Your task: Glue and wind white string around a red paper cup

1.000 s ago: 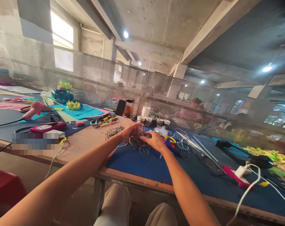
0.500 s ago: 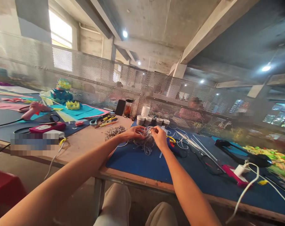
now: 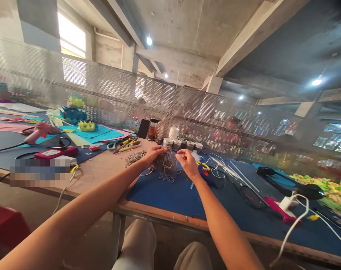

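My left hand (image 3: pixel 156 154) is closed on a tangled bunch of thin grey cord (image 3: pixel 165 168), whose loops hang down over the blue mat (image 3: pixel 159 197). My right hand (image 3: pixel 186 162) is just to the right of the bunch, thumb and fingers pinched together. Whether a strand lies between its fingertips is too small to tell. Behind my left wrist, a second heap of grey cord (image 3: pixel 133 159) lies on the bare wooden tabletop (image 3: pixel 103 168).
Several small cups (image 3: pixel 177 143) stand behind my hands, beside a jar (image 3: pixel 153 129) and a phone (image 3: pixel 143 128). Pliers (image 3: pixel 128 142) lie left. Rods (image 3: pixel 239 172), white cord and a pink power strip (image 3: pixel 281 210) are right. A glue gun (image 3: pixel 38 132) lies far left. Perforated panels (image 3: pixel 114 97) close the back.
My hands have moved apart slightly. The left hand has lifted the cord bunch a little to the left, and the right hand has come away from it.
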Tool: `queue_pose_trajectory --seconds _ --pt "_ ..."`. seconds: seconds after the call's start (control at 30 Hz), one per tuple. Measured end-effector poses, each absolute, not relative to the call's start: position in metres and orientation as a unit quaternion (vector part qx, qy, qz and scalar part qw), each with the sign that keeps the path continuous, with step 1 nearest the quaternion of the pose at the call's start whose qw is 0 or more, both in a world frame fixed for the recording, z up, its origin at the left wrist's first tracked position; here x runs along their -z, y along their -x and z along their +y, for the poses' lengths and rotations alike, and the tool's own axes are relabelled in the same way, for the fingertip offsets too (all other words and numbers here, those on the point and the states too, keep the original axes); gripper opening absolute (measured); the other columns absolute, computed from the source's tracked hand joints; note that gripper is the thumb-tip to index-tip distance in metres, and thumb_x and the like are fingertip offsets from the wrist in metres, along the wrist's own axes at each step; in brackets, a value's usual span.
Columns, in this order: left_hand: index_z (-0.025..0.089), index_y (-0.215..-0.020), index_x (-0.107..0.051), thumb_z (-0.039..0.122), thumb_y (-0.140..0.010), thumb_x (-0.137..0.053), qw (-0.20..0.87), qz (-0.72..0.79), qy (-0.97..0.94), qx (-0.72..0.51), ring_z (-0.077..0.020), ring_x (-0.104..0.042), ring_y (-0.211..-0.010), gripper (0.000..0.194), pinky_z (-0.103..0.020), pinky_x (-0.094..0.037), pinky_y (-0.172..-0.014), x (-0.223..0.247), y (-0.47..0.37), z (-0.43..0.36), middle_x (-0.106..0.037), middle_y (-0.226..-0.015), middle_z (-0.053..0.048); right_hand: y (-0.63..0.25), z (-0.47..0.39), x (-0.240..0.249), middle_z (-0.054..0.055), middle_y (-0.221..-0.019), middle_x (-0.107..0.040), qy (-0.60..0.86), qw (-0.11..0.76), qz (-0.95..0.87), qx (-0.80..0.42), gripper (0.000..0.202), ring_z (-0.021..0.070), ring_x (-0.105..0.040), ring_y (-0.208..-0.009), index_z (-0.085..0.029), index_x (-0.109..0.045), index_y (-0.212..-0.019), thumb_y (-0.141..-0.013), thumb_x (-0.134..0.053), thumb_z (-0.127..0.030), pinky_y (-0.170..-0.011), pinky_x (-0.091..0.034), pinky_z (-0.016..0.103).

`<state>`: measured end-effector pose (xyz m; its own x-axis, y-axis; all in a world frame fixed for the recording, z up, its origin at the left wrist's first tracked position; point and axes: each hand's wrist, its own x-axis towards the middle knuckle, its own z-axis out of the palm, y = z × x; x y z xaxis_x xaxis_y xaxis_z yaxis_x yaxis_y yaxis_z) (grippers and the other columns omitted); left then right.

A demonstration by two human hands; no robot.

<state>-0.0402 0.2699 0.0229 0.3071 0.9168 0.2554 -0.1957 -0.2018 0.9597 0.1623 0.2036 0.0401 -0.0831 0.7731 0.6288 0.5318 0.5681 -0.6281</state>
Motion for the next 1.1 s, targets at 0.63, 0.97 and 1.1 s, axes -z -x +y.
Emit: queue_pose_trajectory --seconds 0.63,0.97,1.1 --pt "0.014 -0.121 -0.061 0.037 -0.096 -0.06 0.506 0.407 -0.484 -0.587 -0.0215 -0.067 -0.094 0.033 -0.04 -0.058 -0.08 -0.027 0.056 0.277 -0.066 -0.115 -0.009 -0.178 0.216 -0.054 -0.002 -0.068 -0.059 0.416 0.688 -0.572 -0.161 0.028 0.0145 -0.05 -0.058 -0.019 -0.066 -0.094 -0.086 -0.055 -0.044 -0.055 -0.04 0.026" --pt "0.017 -0.121 -0.062 0.036 -0.097 -0.059 0.473 0.47 -0.449 -0.595 -0.023 -0.065 -0.101 0.031 -0.042 -0.057 -0.086 -0.031 0.061 0.276 -0.064 -0.122 -0.01 -0.221 0.175 -0.12 -0.005 -0.067 -0.055 0.33 0.78 -0.497 -0.189 0.024 0.0106 -0.052 -0.06 -0.019 -0.067 -0.096 -0.081 -0.06 -0.036 -0.062 -0.044 0.025" --pt "0.016 -0.123 -0.061 0.035 -0.096 -0.061 0.451 0.48 -0.439 -0.611 -0.0236 -0.066 -0.101 0.033 -0.044 -0.057 -0.085 -0.033 0.06 0.274 -0.064 -0.121 -0.01 -0.247 0.147 -0.147 -0.003 -0.069 -0.058 0.267 0.826 -0.476 -0.14 0.017 0.0099 -0.054 -0.061 -0.017 -0.068 -0.093 -0.08 -0.062 -0.027 -0.064 -0.045 0.026"
